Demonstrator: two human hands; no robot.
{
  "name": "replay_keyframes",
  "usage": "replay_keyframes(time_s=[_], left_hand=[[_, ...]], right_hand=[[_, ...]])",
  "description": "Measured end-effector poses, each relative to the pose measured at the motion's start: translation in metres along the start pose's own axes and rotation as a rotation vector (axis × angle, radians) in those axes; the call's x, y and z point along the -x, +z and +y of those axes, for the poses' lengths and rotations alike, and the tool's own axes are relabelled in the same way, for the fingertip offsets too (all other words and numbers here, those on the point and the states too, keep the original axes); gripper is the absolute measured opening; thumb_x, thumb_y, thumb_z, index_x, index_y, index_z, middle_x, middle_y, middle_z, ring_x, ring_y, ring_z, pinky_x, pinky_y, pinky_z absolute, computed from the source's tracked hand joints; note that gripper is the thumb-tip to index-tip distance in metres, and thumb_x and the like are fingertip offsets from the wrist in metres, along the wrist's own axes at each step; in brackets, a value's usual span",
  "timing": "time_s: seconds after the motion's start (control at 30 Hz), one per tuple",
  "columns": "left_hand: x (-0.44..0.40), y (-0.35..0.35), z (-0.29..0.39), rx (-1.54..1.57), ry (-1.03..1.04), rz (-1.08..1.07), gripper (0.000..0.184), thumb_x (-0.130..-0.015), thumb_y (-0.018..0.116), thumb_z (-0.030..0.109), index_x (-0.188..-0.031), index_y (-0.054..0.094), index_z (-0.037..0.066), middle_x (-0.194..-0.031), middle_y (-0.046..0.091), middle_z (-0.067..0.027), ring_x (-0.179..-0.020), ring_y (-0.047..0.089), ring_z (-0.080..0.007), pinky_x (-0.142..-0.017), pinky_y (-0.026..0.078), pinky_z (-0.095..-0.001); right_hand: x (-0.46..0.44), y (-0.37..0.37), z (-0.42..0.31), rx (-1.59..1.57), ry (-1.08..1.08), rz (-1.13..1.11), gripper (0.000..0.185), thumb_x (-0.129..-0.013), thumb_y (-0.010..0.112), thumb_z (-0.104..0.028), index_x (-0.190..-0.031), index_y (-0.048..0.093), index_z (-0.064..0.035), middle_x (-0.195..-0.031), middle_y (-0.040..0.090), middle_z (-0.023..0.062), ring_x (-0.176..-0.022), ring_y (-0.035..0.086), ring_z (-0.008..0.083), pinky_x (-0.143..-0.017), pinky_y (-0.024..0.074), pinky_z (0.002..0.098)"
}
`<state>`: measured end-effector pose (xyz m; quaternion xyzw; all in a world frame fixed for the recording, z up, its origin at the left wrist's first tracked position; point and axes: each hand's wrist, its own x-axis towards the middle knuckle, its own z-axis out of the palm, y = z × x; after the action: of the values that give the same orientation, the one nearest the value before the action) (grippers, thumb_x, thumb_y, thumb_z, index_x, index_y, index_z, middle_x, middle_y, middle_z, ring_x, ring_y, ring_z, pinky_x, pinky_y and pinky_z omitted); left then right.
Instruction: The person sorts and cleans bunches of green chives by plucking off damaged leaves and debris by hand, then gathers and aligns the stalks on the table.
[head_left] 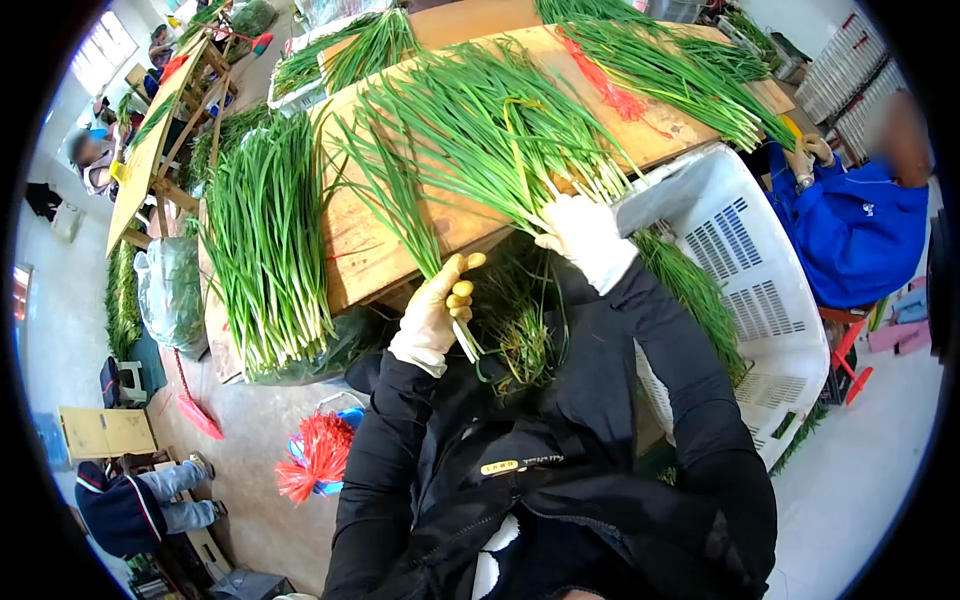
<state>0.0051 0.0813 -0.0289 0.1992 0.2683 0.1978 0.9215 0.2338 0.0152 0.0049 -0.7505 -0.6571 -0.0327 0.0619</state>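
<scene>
My left hand, in a pale glove with yellowed fingertips, is closed around a small bunch of garlic chives. Its white stem ends poke out below the fist, and the leaves lean up onto the wooden table. At the near edge of a large loose pile of garlic chives, my right hand wears a white glove and has its fingers closed on some stems; part of the grip is hidden. On the left of the table lies another thick stack of garlic chives. Trimmings hang over my lap.
A white slatted crate holding greens stands against my right side. Red ties lie beside more chives at the back right. A person in blue works on the right. A red tie bundle is on the floor at left.
</scene>
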Motion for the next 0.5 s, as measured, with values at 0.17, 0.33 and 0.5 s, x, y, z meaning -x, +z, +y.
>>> replay_keyframes(time_s=[0.17,0.33,0.5], left_hand=[[0.008,-0.001,-0.003,-0.124,0.091,-0.034,0.041,-0.086,0.056,0.031,-0.115,0.051,0.001,-0.08,0.059,0.002,-0.054,0.047,-0.0014,-0.049,0.037,-0.0136],[-0.003,-0.009,-0.015,-0.151,0.165,-0.118,0.043,-0.085,0.057,0.025,-0.118,0.048,-0.001,-0.077,0.052,0.005,-0.06,0.046,-0.0028,-0.054,0.038,-0.0162],[0.001,-0.019,-0.025,-0.133,0.195,0.02,0.031,-0.08,0.059,0.014,-0.107,0.056,-0.001,-0.089,0.061,-0.0031,-0.077,0.056,-0.0115,-0.068,0.045,-0.0233]], right_hand=[[0.023,-0.055,-0.036,-0.176,0.014,0.246,0.019,-0.076,0.061,-0.024,-0.067,0.056,-0.008,-0.063,0.054,0.0077,-0.058,0.056,0.0267,-0.051,0.0439,0.0376],[0.049,0.007,-0.072,-0.732,0.005,-0.227,0.031,-0.08,0.058,-0.036,-0.071,0.053,-0.0061,-0.066,0.056,0.009,-0.062,0.057,0.0242,-0.054,0.0434,0.0351],[0.041,0.046,-0.075,-1.035,0.015,-0.056,0.04,-0.084,0.052,-0.04,-0.073,0.054,-0.002,-0.068,0.055,0.0156,-0.069,0.056,0.0307,-0.06,0.0421,0.0394]])
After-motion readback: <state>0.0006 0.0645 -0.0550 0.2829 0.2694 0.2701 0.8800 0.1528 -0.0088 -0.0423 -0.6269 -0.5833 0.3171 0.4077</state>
